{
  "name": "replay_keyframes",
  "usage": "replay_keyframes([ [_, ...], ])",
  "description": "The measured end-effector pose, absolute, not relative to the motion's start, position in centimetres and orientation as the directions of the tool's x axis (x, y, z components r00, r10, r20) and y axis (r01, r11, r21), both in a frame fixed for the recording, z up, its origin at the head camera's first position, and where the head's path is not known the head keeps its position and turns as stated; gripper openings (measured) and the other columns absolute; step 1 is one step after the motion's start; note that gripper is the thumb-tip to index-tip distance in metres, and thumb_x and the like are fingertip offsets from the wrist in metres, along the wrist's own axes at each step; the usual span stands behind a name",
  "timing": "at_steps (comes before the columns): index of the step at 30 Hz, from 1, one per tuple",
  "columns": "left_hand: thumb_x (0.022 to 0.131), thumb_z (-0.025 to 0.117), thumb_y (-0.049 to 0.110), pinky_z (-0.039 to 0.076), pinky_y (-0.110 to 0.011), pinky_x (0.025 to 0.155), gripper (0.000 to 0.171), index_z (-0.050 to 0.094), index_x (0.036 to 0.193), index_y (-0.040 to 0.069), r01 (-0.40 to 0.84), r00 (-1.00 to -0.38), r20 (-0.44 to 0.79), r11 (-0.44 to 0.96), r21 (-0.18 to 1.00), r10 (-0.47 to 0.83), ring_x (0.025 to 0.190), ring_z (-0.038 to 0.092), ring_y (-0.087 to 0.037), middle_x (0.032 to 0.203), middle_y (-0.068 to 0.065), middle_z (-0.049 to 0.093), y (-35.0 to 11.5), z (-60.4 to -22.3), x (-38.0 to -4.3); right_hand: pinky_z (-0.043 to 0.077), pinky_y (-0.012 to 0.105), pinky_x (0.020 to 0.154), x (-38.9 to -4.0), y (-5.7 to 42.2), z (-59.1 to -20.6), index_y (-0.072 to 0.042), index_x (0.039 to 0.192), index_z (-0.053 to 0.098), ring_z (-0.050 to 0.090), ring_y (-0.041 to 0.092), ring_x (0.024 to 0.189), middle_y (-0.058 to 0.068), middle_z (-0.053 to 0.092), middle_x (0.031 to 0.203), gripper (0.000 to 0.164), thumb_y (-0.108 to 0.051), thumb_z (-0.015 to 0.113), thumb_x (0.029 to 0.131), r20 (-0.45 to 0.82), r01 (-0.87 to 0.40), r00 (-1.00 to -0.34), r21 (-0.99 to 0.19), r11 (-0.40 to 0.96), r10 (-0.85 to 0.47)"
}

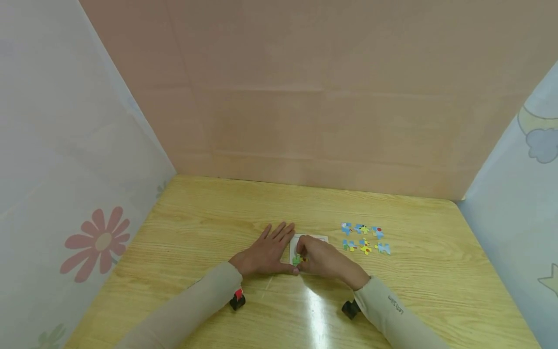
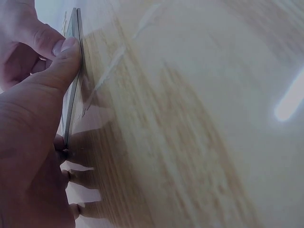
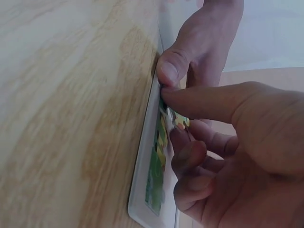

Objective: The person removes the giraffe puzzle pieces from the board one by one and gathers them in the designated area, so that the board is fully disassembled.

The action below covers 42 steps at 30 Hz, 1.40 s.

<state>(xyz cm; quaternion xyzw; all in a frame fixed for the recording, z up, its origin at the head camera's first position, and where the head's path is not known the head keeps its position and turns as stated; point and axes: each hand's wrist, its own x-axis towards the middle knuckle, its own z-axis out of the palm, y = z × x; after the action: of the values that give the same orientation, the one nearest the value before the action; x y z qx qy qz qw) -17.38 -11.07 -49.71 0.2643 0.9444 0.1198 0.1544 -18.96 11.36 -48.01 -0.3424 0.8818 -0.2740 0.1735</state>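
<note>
A white-framed puzzle board (image 1: 321, 238) lies on the table between the two hands, partly filled with green and yellow pieces (image 3: 156, 175) along its near side. My left hand (image 1: 269, 253) spreads its straight fingers on the table at the board's left side, while its thumb (image 2: 66, 57) rests at the near corner of the frame. Over the board, my right hand (image 1: 324, 257) has thumb and fingers curled about a small yellow-and-orange puzzle piece (image 3: 181, 121), tilted up from the board. Much of the board is hidden under the right hand.
Right of the board, several loose puzzle pieces lie in two rows, among them a yellow piece (image 1: 365, 248) and a blue piece (image 1: 383, 248). A tan wall (image 1: 322, 121) stands behind the wooden table (image 1: 209, 208), with pale patterned sheets (image 1: 100, 169) at both sides.
</note>
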Motion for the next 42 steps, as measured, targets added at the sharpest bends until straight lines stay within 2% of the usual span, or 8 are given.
replay_keyframes([
  [5, 0.095, 0.058, 0.079, 0.006, -0.058, 0.138, 0.112, 0.014, 0.173, 0.011, 0.456, -0.815, -0.226, 0.832, 0.317, 0.533, 0.171, 0.000, -0.026, 0.183, -0.002, 0.002, -11.0, -49.6, -17.4, 0.050, 0.022, 0.067, -18.9, 11.5, -47.9, -0.009, 0.108, 0.061, 0.057, 0.005, 0.076, 0.000, 0.070, 0.094, 0.025, -0.009, 0.081, 0.093, -0.099, -0.493, -0.690, -0.661, 0.566, -0.717],
  [11, 0.095, 0.059, 0.077, 0.006, -0.058, 0.138, 0.111, 0.016, 0.172, 0.010, 0.450, -0.816, -0.227, 0.831, 0.327, 0.531, 0.171, 0.001, -0.026, 0.183, -0.002, 0.004, -11.0, -49.3, -17.2, 0.050, 0.022, 0.069, -18.8, 11.8, -47.6, -0.007, 0.108, 0.061, 0.058, 0.004, 0.077, 0.004, 0.072, 0.098, 0.010, -0.005, 0.069, 0.102, -0.087, -0.447, -0.688, -0.731, 0.515, -0.720],
  [16, 0.096, 0.057, 0.078, 0.006, -0.058, 0.138, 0.111, 0.015, 0.173, 0.011, 0.453, -0.814, -0.235, 0.834, 0.314, 0.531, 0.171, 0.000, -0.025, 0.183, -0.001, 0.002, -11.0, -49.3, -17.3, 0.051, 0.022, 0.067, -19.0, 12.0, -47.7, -0.007, 0.112, 0.062, 0.058, 0.003, 0.074, 0.005, 0.073, 0.100, 0.007, -0.008, 0.064, 0.105, -0.069, -0.415, -0.710, -0.763, 0.496, -0.700],
  [26, 0.096, 0.057, 0.078, 0.007, -0.058, 0.138, 0.111, 0.015, 0.173, 0.010, 0.462, -0.813, -0.226, 0.831, 0.310, 0.536, 0.171, 0.001, -0.027, 0.183, -0.002, 0.003, -11.0, -49.2, -17.2, 0.046, 0.024, 0.058, -19.3, 13.5, -47.4, -0.010, 0.115, 0.062, 0.053, 0.007, 0.065, 0.002, 0.069, 0.089, 0.010, -0.017, 0.063, 0.108, -0.112, -0.344, -0.756, -0.771, 0.536, -0.645],
  [30, 0.095, 0.056, 0.080, 0.008, -0.058, 0.138, 0.112, 0.014, 0.173, 0.011, 0.466, -0.815, -0.230, 0.837, 0.289, 0.533, 0.171, 0.001, -0.026, 0.183, -0.001, 0.003, -10.9, -49.4, -17.4, 0.047, 0.024, 0.059, -19.6, 15.0, -47.1, -0.008, 0.116, 0.061, 0.052, 0.009, 0.066, 0.004, 0.068, 0.092, 0.012, -0.017, 0.062, 0.108, -0.090, -0.335, -0.779, -0.777, 0.533, -0.620],
  [35, 0.094, 0.055, 0.082, 0.007, -0.057, 0.138, 0.113, 0.013, 0.173, 0.012, 0.461, -0.815, -0.241, 0.842, 0.278, 0.526, 0.171, 0.000, -0.024, 0.183, 0.000, 0.001, -10.9, -49.5, -17.6, 0.048, 0.023, 0.066, -19.9, 16.8, -46.5, -0.007, 0.114, 0.063, 0.055, 0.013, 0.074, 0.003, 0.070, 0.103, 0.010, -0.014, 0.064, 0.107, -0.047, -0.343, -0.818, -0.760, 0.552, -0.574],
  [42, 0.094, 0.056, 0.081, 0.006, -0.057, 0.138, 0.113, 0.013, 0.173, 0.012, 0.459, -0.813, -0.243, 0.839, 0.291, 0.529, 0.171, 0.000, -0.024, 0.183, 0.001, 0.001, -10.9, -49.5, -17.6, 0.047, 0.023, 0.066, -19.8, 18.6, -46.6, -0.008, 0.111, 0.063, 0.054, 0.014, 0.076, 0.003, 0.069, 0.101, 0.008, -0.013, 0.066, 0.105, -0.047, -0.330, -0.837, -0.751, 0.572, -0.545],
])
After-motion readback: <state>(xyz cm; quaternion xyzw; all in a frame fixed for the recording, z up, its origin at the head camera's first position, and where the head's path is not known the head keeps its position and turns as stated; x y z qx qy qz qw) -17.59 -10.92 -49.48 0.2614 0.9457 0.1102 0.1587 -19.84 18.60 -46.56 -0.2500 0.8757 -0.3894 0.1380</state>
